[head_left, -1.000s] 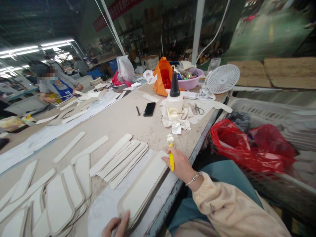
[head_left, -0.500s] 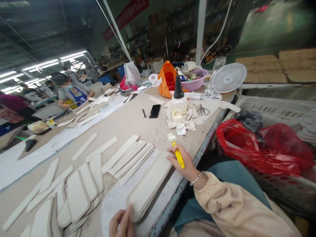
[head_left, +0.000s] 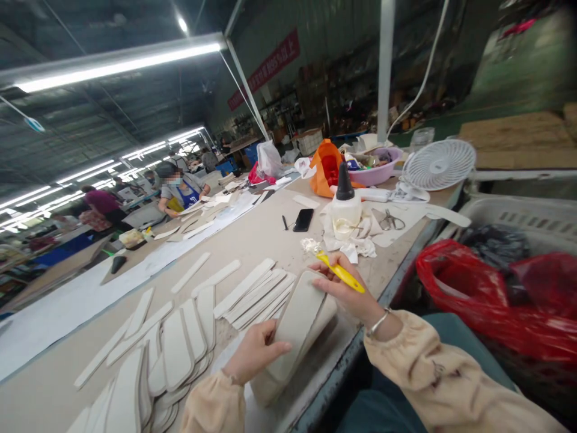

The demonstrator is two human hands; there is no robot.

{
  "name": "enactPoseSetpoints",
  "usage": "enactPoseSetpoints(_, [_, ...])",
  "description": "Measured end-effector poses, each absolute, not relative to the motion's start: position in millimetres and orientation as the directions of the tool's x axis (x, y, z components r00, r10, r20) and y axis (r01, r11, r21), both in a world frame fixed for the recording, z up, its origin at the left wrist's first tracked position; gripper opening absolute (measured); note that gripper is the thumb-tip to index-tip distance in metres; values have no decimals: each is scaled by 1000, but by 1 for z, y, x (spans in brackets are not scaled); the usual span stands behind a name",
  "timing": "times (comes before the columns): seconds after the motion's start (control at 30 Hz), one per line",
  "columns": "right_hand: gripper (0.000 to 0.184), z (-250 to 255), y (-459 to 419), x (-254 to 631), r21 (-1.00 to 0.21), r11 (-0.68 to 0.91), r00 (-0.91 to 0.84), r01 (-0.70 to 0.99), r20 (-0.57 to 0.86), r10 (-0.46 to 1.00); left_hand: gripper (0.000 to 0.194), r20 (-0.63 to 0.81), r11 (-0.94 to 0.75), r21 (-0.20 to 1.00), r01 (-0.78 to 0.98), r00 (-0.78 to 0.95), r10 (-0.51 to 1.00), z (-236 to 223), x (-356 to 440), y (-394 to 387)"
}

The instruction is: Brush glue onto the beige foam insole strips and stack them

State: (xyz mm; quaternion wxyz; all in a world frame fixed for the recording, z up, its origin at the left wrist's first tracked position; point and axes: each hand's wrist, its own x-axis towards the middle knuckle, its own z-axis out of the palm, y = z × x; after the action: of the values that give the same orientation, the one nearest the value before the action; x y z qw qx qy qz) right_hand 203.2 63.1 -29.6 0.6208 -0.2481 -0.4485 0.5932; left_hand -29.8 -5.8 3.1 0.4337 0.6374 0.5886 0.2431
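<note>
My right hand (head_left: pixel 349 288) is closed around a yellow-handled brush (head_left: pixel 340 272) whose bristles are caked in white. Its fingers also touch the far end of a long pale panel with rounded ends (head_left: pixel 297 319). At the near end, my left hand (head_left: pixel 256 350) grips the same panel, thumb on top. The panel is tilted above more panels (head_left: pixel 265 391) at the table's front edge. To its left lie a fanned pile of narrow strips (head_left: pixel 259 291) and a heap of curved pale pieces (head_left: pixel 178 346).
Beyond the hands stand a white bottle with a black cone cap (head_left: pixel 345 201), a black phone (head_left: pixel 303 220), scissors (head_left: pixel 392 221), an orange bag (head_left: pixel 325 171), a lilac basin (head_left: pixel 378 171) and a white fan (head_left: pixel 439 165). Right of the table, a crate (head_left: pixel 509 210) holds red plastic (head_left: pixel 487 288).
My left hand has moved up and taken hold of the panel, which is now lifted and tilted. The brush in my right hand has swung to point left. The view has shifted.
</note>
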Motion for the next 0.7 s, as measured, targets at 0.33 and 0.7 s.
enactPoseSetpoints(0.33, [45,-28,98,230,-889,163,-184,-427,262,947,36,-372,369,926,82,21,928,-22,43,-42])
enactPoseSetpoints(0.7, [43,-48,106,259,-884,190,-104,-427,256,961,69,-536,778,502,-378,570,623,-45,100,-62])
